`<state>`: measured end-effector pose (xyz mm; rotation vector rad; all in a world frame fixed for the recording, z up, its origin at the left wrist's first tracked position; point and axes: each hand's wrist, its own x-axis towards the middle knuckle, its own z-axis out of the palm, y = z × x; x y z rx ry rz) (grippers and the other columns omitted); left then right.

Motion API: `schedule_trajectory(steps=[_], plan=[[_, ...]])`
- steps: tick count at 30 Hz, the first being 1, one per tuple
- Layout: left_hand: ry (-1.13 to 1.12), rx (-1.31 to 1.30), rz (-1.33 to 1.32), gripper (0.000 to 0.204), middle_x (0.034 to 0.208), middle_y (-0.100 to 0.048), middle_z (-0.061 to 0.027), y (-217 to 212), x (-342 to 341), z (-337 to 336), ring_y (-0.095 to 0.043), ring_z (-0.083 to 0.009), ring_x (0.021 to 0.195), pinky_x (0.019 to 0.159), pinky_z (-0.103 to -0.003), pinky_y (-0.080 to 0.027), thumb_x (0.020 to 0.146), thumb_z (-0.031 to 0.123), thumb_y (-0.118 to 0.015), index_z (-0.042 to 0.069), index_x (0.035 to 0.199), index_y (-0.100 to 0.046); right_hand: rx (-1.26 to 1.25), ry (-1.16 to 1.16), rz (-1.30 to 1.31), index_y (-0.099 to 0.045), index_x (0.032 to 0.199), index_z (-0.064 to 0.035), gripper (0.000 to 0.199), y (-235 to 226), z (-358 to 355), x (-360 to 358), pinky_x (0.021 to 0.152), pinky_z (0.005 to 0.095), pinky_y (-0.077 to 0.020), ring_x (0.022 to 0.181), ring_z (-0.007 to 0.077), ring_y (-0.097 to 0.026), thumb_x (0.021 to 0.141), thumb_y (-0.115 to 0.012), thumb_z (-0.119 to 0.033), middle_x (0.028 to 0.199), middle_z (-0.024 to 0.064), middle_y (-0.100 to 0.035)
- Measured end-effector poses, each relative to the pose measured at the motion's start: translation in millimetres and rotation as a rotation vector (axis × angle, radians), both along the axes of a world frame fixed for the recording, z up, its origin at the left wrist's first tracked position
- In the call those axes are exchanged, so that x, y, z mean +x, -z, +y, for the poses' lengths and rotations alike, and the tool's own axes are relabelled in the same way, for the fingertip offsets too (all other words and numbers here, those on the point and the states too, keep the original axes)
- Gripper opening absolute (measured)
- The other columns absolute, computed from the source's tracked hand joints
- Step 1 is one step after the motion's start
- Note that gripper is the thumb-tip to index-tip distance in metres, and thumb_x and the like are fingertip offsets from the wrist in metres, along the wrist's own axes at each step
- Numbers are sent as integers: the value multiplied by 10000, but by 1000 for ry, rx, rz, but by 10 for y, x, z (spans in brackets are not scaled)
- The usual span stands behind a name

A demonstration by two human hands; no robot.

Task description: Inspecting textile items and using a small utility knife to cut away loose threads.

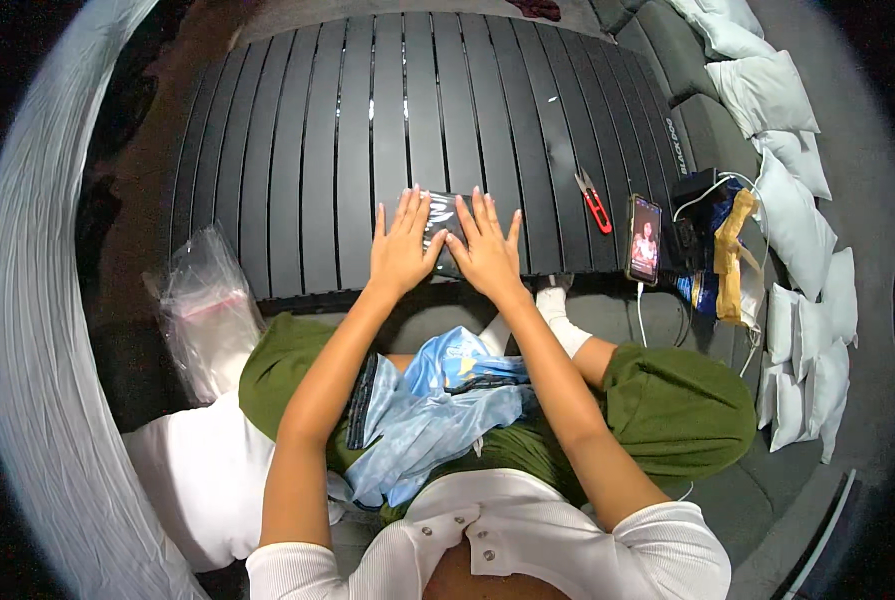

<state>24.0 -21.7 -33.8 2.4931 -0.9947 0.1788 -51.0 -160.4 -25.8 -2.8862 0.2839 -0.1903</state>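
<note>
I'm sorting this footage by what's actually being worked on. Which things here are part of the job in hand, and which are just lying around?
In hand:
- left hand and right hand, both flat on a small dark glossy packet
- black slatted surface under it

Lying about:
- red-handled scissors
- phone with lit screen
- clear plastic bags
- light blue garment on the lap
- white packets at the right

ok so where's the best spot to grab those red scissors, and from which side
Take the red scissors by the red handle loops, the end nearer the person, coming from above. They lie flat on the slatted surface, blades pointing away, with bare space around them left of the phone.
</note>
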Motion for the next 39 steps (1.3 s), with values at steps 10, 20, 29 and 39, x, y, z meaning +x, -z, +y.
schedule_trajectory(steps=[10,20,29,39], plan=[[-40,-12,191,505,1390,-278,-138,-1,64,108,-264,-241,1290,1053,-451,-155,880,240,-404,36,1329,-293,35,172,-74,-215,1350,3,759,74,-70,14,1029,538,-8,1326,348,-78,833,-441,-504,1421,181,-170],[-276,-462,689,389,773,-615,-89,4,485,242,-584,-153,708,649,-262,-466,760,165,-643,-45,1068,-533,532,415,-276,-646,907,-101,268,94,-381,296,1015,422,-218,1240,352,-239,716,-671,-288,1286,167,-403],[-223,-793,1032,268,877,-605,-25,-524,557,298,-544,-88,807,721,-217,-420,783,150,-645,-1,1001,-605,1452,348,-488,-531,939,-13,199,-412,-357,363,721,198,-422,757,74,-549,763,-624,-28,798,18,-594],[264,-280,639,137,953,-605,-67,-1014,546,781,-551,-185,933,797,-268,-413,803,95,-563,31,916,-604,749,14,-279,-619,892,-39,206,-726,-659,-244,944,338,-343,1104,260,-487,706,-535,-15,1181,120,-523]])
